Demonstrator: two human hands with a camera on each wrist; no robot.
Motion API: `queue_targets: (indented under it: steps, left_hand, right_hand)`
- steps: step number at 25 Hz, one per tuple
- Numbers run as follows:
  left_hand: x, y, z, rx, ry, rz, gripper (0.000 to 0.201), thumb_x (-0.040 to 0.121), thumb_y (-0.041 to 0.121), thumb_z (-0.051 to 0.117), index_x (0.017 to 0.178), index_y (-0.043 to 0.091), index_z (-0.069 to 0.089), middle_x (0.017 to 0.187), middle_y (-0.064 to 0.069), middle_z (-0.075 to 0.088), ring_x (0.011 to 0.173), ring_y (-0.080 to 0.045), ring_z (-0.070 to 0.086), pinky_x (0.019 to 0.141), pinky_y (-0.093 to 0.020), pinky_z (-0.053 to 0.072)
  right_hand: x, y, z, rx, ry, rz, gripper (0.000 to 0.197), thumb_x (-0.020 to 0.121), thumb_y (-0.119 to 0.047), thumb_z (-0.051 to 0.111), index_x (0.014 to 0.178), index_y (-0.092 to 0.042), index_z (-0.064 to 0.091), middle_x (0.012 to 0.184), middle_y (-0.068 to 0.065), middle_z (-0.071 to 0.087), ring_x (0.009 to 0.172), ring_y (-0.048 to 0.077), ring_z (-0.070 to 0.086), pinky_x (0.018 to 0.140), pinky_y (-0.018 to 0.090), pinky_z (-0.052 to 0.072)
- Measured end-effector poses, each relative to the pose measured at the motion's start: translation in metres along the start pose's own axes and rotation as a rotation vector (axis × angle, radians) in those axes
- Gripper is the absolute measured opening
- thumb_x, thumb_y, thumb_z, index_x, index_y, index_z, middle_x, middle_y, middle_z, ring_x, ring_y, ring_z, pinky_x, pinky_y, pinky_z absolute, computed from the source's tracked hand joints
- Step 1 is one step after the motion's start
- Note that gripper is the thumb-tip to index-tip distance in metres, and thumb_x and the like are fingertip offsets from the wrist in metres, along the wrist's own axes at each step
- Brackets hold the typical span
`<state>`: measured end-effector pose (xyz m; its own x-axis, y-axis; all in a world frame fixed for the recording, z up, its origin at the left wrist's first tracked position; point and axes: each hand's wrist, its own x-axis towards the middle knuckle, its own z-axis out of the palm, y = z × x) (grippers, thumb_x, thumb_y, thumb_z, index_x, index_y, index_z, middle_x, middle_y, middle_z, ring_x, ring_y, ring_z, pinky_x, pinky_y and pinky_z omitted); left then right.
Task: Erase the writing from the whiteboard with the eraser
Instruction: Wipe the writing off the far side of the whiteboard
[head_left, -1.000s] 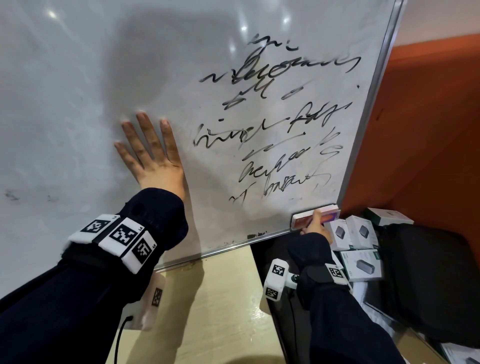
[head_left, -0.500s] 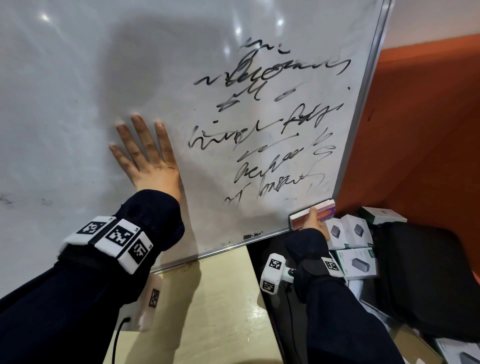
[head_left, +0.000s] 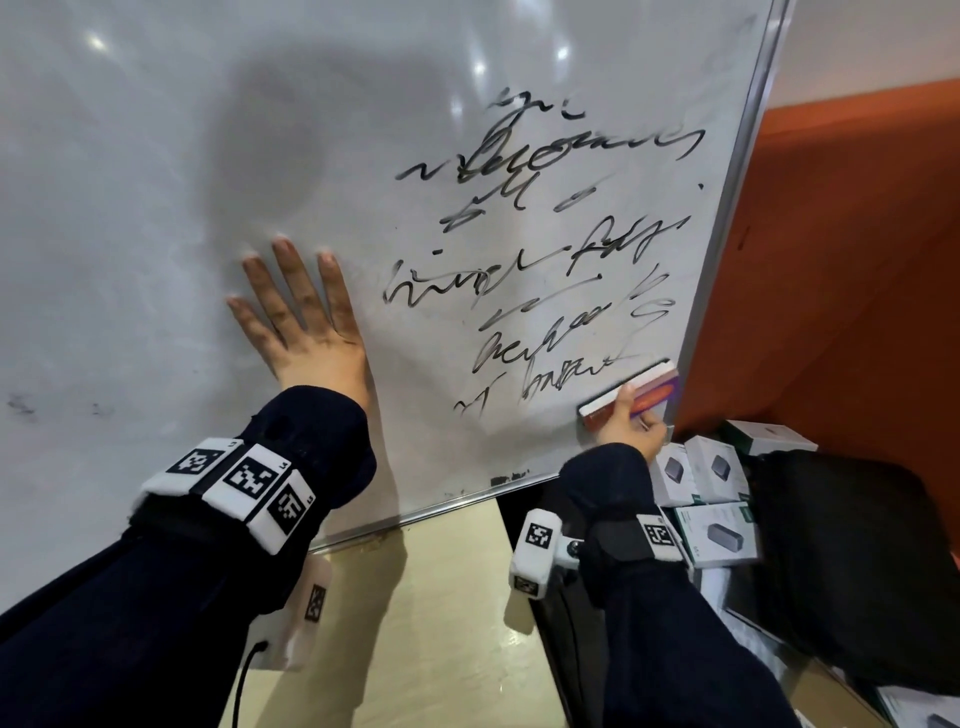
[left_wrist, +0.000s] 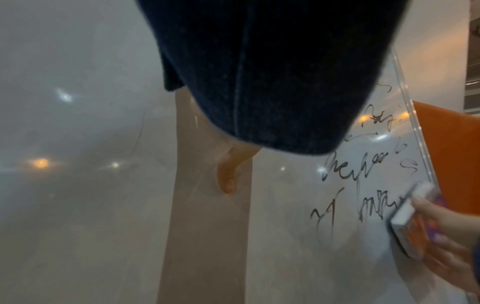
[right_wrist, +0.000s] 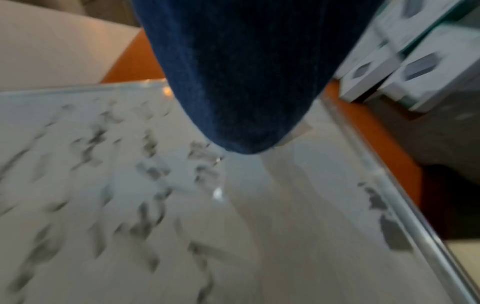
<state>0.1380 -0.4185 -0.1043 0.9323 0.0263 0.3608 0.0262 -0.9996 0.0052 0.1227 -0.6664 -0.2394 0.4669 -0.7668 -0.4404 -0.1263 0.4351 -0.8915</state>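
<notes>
Now, whiteboard (head_left: 156, 218): leans upright with its lower edge on the pale bench (head_left: 447, 613); metal frame along the bottom and right sides.
Writing (head_left: 540, 260): several lines of black scrawl on the right part of the board, the lowest line ending just beside the eraser.
Left hand (head_left: 306, 332): flat on the board left of the writing, fingers straight and spread, palm against the surface; the left wrist view shows only the thumb below the dark sleeve (left_wrist: 272, 72).
Right hand (head_left: 631, 426): grips the eraser (head_left: 631, 392) from below, thumb over its front.
Eraser position: at the board's lower right corner, long side tilted up to the right, white felt edge apparently against the board, though contact is hard to judge.
Right wrist view: blurred; the sleeve hides the hand.
Boxes (head_left: 714, 499): small white cartons stacked right of the board, beside a black bag (head_left: 857, 561).
Wall (head_left: 857, 249): orange, behind them.
</notes>
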Motion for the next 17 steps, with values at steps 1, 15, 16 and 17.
queue_targets:
  steps: [1,15,16,17]
  left_hand:
    - [0.000,0.000,0.001,-0.001,0.000,0.002,0.097,0.070,-0.021,0.032,0.145,0.003,-0.025,0.149,-0.034,-0.018,0.136,-0.058,-0.009,0.105,-0.069,-0.005]
    - [0.000,0.001,-0.001,-0.019,-0.033,-0.004,0.100,0.066,-0.023,0.030,0.145,0.004,-0.025,0.148,-0.033,-0.025,0.136,-0.056,-0.015,0.105,-0.069,-0.007]
    - [0.000,0.000,0.000,-0.019,-0.025,0.004,0.100,0.067,-0.023,0.032,0.145,0.004,-0.025,0.148,-0.033,-0.024,0.136,-0.056,-0.015,0.104,-0.069,-0.008]
    - [0.000,-0.002,0.001,-0.018,-0.017,0.013,0.101,0.068,-0.024,0.034,0.146,0.004,-0.025,0.149,-0.032,-0.023,0.136,-0.057,-0.014,0.104,-0.069,-0.009]
  right_hand:
    - [-0.007,-0.008,0.007,0.001,-0.025,-0.036,0.045,0.090,-0.041,0.067,0.119,-0.011,0.052,0.105,0.001,0.060,0.094,0.018,0.059,0.085,0.029,0.048]
    - [-0.027,-0.010,0.018,-0.138,-0.087,-0.219,0.046,0.084,-0.030,0.074,0.123,-0.015,0.055,0.116,0.000,0.055,0.091,0.007,0.060,0.086,0.023,0.045]
    - [-0.034,0.000,0.015,-0.160,-0.131,-0.222,0.047,0.083,-0.029,0.075,0.123,-0.016,0.055,0.117,-0.001,0.055,0.094,0.008,0.061,0.087,0.023,0.045]
    - [-0.036,0.010,0.008,-0.181,-0.143,-0.209,0.048,0.082,-0.029,0.076,0.123,-0.016,0.055,0.119,0.000,0.057,0.098,0.012,0.062,0.087,0.024,0.046]
